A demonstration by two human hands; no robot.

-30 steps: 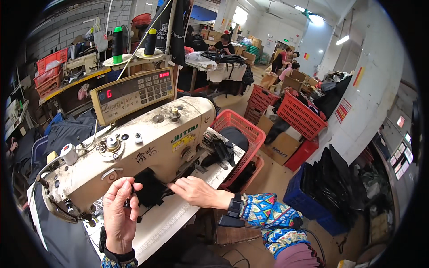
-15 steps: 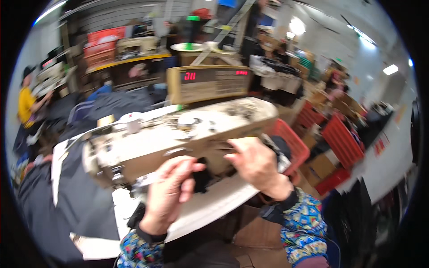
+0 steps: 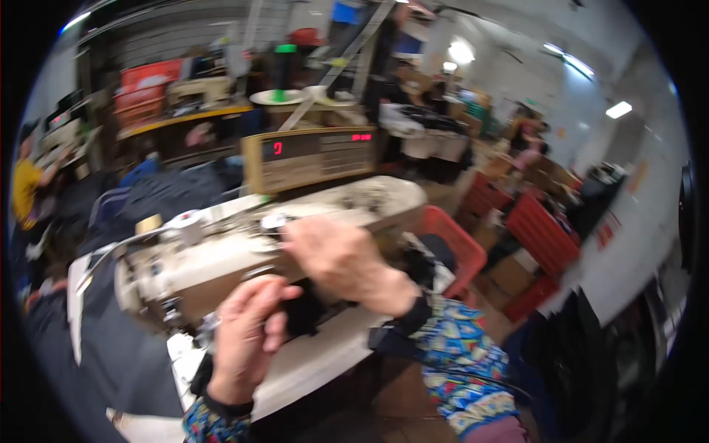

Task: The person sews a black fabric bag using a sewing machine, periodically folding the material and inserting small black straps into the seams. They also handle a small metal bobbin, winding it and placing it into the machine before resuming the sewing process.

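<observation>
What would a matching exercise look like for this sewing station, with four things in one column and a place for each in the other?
Things:
1. cream-coloured industrial sewing machine
2. red plastic crate
3. small piece of black fabric
4. beige control panel with a red lit display

Places:
A. on the white table, between the two hands
B. behind the machine, raised above its top
C. across the white table, in front of the person
D. beside the table, off the machine's right end

Pairs: 1-C, 2-D, 3-A, 4-B

The left hand grips the black fabric; the right hand is over the machine.
</observation>
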